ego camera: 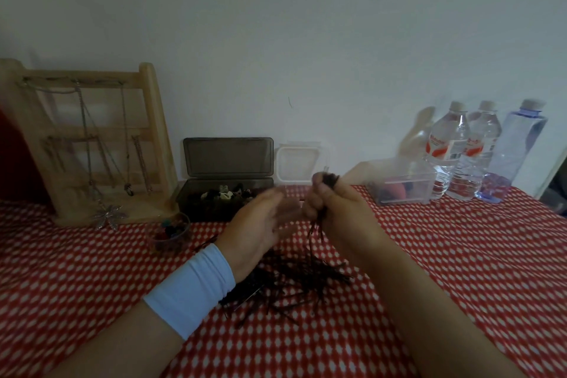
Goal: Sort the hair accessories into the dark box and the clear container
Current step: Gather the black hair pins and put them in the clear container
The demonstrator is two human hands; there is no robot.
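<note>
— Looking at our right hand (334, 202), what do we have?
— We grip a bundle of dark hairpins (326, 178) in it. Our fingers curl tight round its upper part, the tips poke out above the fist, and the loose ends dangle toward the surface (460, 255).
— And our left hand (260, 224)?
— It holds nothing. It sits just at nine o'clock of the right hand, palm turned toward it. Its fingers are loosely straight and blurred, so we cannot tell whether they touch the bundle. A white wristband (196, 285) wraps that wrist.
— Where are the other pins?
— A loose pile of hairpins (294, 285) lies on the red-and-white cloth at six o'clock of our hands, partly under the left wrist.
— And the two boxes?
— The dark box (196, 209) stands at eleven o'clock by the wall, lid raised, with small dark and pale accessories inside. The clear container (405, 193) is at two o'clock with red and dark things in it. A white-rimmed lid (299, 163) leans on the wall at twelve o'clock, between them.
— What else do we see?
— A small cup (170, 236) of colourful bits sits at nine o'clock, a wooden stand (150, 120) hung with necklaces at ten, and three water bottles (448, 147) beyond the clear container.
</note>
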